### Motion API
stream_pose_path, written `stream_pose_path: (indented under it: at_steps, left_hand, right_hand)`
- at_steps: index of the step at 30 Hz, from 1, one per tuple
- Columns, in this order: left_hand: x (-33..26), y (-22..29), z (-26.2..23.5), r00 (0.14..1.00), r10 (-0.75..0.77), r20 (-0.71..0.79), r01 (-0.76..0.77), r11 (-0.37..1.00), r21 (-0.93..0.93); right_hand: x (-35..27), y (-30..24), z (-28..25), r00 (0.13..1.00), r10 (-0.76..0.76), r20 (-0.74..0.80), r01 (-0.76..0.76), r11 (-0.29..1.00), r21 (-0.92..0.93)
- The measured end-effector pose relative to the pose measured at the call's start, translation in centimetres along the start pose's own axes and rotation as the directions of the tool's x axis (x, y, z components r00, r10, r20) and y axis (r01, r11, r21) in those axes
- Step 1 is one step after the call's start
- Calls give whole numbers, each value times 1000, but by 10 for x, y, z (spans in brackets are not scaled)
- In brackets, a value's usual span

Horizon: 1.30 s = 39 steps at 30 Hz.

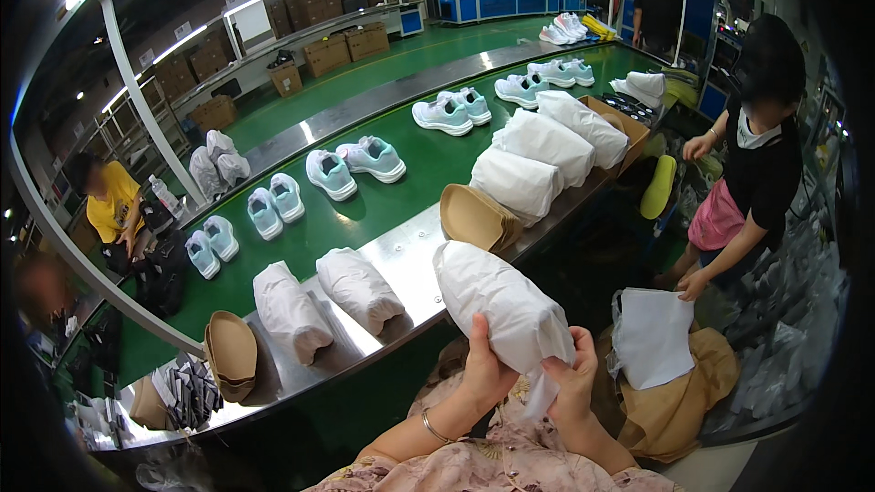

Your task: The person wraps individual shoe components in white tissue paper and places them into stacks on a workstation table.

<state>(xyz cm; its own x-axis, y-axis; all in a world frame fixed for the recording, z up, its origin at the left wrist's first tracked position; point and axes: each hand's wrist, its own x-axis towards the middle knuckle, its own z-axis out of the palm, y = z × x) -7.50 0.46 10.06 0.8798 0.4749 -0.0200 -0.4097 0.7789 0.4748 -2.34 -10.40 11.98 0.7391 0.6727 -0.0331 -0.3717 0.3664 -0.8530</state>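
Observation:
A white paper-wrapped bundle is held up in front of me, tilted, over the near edge of the metal-edged bench. What lies inside the paper is hidden. My left hand grips its near left side, thumb on top. At the loose near end, my right hand pinches the gathered paper, and a flap hangs below the fingers. To the left, a wrapped bundle and another wrapped bundle lie on the metal strip. Just beyond my bundle stand nested brown cardboard inserts.
Pairs of pale blue sneakers line the green belt. Several wrapped bundles lie at the right. More brown inserts stand at the left. A co-worker on the right touches white paper sheets; a person in yellow sits far left.

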Motion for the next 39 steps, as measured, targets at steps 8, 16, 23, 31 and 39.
stream_pose_path:
  at_steps: [8,16,23,31,39]
  left_hand:
    - [-7,19,19,984,-4,178,1,1000,21]
    - [-5,25,3,963,110,245,-182,939,292]
    - [-3,16,-30,933,225,279,-317,882,349]
    - [-5,16,-24,975,145,170,-185,951,246]
    - [-13,-4,-47,958,138,250,-229,894,385]
  right_hand:
    - [3,-1,1,972,168,163,-200,959,202]
    - [33,13,-13,985,-157,74,173,926,-336]
    - [25,-4,2,998,-8,62,11,999,-51]
    - [19,-3,10,947,152,282,-290,778,557]
    - [23,3,7,927,355,121,-373,841,392]
